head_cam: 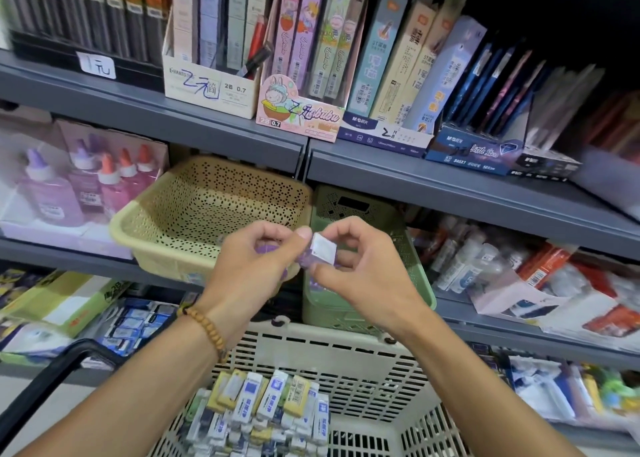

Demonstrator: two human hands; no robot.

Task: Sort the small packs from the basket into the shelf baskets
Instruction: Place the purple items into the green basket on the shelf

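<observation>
A white slotted shopping basket (346,359) sits low in front of me with several small white, blue and yellow packs (266,408) heaped in it. On the middle shelf a tan perforated basket (194,210) tilts toward me, with a green perforated basket (349,311) to its right. Both hands meet in front of these two baskets. My left hand (256,266) pinches purple small packs (263,248) in its fingers. My right hand (360,262) pinches a small purple and white pack (322,250) from the other side. The two hands touch at the thumbs.
Glue bottles (79,186) stand left of the tan basket. Boxes of pencil leads (304,75) line the upper shelf. Packaged stationery (519,269) fills the shelf to the right. The shopping basket's black handle (45,384) hangs at the lower left.
</observation>
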